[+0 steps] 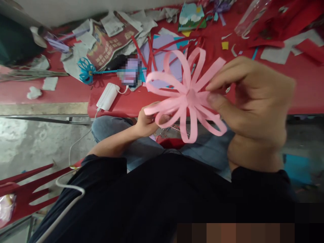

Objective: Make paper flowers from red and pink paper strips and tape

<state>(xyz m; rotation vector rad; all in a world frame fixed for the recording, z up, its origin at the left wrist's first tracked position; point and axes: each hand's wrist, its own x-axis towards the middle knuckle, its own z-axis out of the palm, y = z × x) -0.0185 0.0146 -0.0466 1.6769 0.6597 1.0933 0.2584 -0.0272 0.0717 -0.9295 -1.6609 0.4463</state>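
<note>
A pink looped paper flower is held up in front of my lap, its strips spreading from a small centre. My right hand pinches a strip on the flower's right side between thumb and forefinger. Lower left of the centre, my left hand is closed on the pink loops, its fingers partly hidden behind them. Behind the flower, red strips and lilac sheets lie on the red table.
A blue looped flower on a stem lies at the left, near a white power bank with cables. Newspaper and paper scraps cover the back. A red chair stands at lower left.
</note>
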